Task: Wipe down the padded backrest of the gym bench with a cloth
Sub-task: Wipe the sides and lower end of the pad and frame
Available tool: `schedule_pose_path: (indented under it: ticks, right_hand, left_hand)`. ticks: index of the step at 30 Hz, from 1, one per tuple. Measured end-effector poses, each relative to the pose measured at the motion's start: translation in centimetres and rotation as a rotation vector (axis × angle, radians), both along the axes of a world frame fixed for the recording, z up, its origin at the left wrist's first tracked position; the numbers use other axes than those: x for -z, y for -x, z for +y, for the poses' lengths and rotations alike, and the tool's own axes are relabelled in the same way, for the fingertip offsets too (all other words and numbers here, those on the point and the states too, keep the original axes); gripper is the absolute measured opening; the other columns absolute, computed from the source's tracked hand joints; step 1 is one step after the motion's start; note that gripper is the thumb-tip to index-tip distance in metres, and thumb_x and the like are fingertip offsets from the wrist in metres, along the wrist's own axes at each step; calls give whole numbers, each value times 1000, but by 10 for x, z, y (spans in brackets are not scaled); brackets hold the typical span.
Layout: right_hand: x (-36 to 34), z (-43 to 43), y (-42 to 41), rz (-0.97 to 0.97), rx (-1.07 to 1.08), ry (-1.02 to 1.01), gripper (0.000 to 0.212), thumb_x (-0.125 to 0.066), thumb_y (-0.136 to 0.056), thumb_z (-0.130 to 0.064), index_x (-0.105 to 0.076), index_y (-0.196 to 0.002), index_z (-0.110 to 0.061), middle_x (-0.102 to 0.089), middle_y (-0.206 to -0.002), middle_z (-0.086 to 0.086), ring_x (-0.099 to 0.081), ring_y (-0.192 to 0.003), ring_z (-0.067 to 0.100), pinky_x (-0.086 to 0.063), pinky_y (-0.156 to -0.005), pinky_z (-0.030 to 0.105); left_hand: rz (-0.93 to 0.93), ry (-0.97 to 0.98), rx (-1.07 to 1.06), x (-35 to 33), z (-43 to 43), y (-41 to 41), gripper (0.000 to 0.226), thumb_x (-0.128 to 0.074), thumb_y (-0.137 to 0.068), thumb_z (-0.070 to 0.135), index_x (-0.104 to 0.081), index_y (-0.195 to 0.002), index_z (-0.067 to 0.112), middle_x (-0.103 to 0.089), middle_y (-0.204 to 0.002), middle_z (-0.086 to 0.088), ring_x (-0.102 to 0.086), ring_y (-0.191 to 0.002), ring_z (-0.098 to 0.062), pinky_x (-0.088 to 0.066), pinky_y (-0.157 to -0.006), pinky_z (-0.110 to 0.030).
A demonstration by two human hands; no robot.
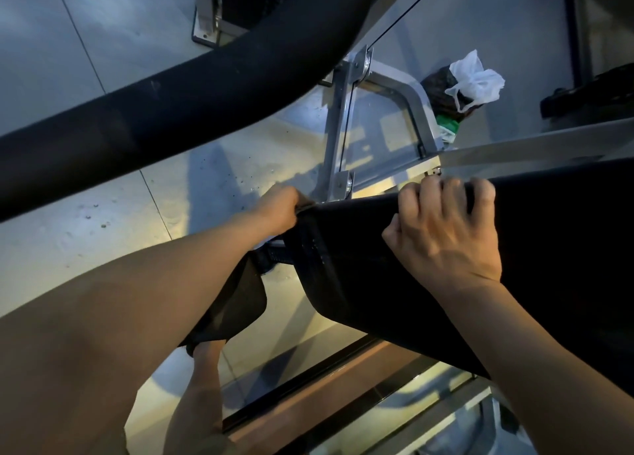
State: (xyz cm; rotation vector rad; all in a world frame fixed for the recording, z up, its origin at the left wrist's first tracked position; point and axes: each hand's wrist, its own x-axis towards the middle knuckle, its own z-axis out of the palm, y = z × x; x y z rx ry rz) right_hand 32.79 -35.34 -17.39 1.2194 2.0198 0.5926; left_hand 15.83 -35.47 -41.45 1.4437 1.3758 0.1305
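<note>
Currently my left hand [278, 211] and right hand [442, 228] are gripping the edge of the black padded backrest [360, 265]; no cloth showing, wiping seemingly pending.

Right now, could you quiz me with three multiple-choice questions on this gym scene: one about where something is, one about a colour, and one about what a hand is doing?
1. Where is the white plastic bag?
A. Hanging from a hook
B. On a chair
C. On the floor beside the metal frame

2. What colour is the backrest?
A. Black
B. Red
C. White

3. What is the right hand doing?
A. Hanging loose
B. Gripping the backrest's upper edge
C. Waving in the air

Answers:
1 C, since the bag lies on the tiles next to the frame's leg.
2 A, since the padding is black all over.
3 B, since its fingers curl over the pad's edge.
</note>
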Motion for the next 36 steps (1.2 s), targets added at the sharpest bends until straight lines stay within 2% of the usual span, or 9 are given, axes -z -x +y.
schedule_pose_path:
  ticks: [4,9,11,14,19,23,26,32,36]
  right_hand:
    - [3,0,2,-17,0,-24,44,-30,-99,-35,-55,-111,-1,-57,-108,23,-51,-100,38,-29,-101,51]
    - [5,0,0,-4,3,-20,44,-30,-99,-35,-55,-112,0,-56,-107,23,-51,-101,38,-27,-101,52]
    - [4,0,0,2,4,-14,43,-31,-98,-35,-53,-110,-1,-55,-106,23,-50,-101,39,-26,-101,52]
    - [4,1,2,-12,1,-29,42,-30,-98,-36,-53,-108,-3,-55,-105,21,-51,-101,38,-26,-102,51]
    - [6,0,2,10,-28,-58,39,-31,-96,-35,-54,-104,-4,-56,-102,19,-51,-98,37,-28,-100,50]
    - [8,0,0,23,-25,-69,37,-32,-95,-33,-53,-104,-4,-56,-102,20,-50,-97,37,-28,-101,51]
    - [9,0,1,30,-22,-62,36,-34,-94,-33,-53,-103,-4,-55,-101,20,-49,-97,37,-28,-101,51]
    - [7,-1,1,20,-1,-45,39,-29,-96,-34,-53,-103,-5,-55,-102,20,-49,-98,37,-28,-100,50]
    - [7,-1,3,4,4,-45,39,-28,-94,-33,-54,-101,-6,-55,-98,18,-49,-96,35,-27,-100,50]
  left_hand:
    - [67,190,-78,35,-15,20,24,-55,-93,-6,-71,-89,11,-71,-96,-13,-70,-95,-31,-47,-76,-32]
    - [-223,139,-418,17,-9,4,46,-51,-98,-8,-70,-126,23,-70,-126,-3,-66,-115,-14,-52,-103,-28]
    - [-365,71,-338,-4,-9,-7,47,-57,-96,-8,-72,-125,25,-70,-126,8,-63,-115,-2,-47,-107,-20]
    - [-240,-6,-259,-2,-17,-11,40,-64,-95,0,-73,-124,25,-70,-128,7,-62,-121,-10,-43,-114,-29]
    - [-61,125,-237,2,-16,6,32,-59,-100,3,-73,-124,18,-70,-129,-6,-63,-122,-23,-45,-108,-29]
    - [-276,36,-256,-51,1,-15,40,-52,-102,1,-69,-130,23,-67,-135,0,-61,-123,-15,-44,-105,-19]
    - [-323,-88,-188,-74,2,-23,41,-49,-99,-5,-71,-126,16,-66,-116,12,-59,-107,-1,-39,-96,-4]
    - [3,71,-33,-55,0,-5,41,-60,-97,3,-68,-131,24,-68,-125,-3,-66,-109,-23,-56,-96,-33]
    - [-239,-77,-120,-104,17,-23,44,-51,-99,1,-69,-132,23,-70,-125,1,-66,-105,-10,-49,-91,-15]
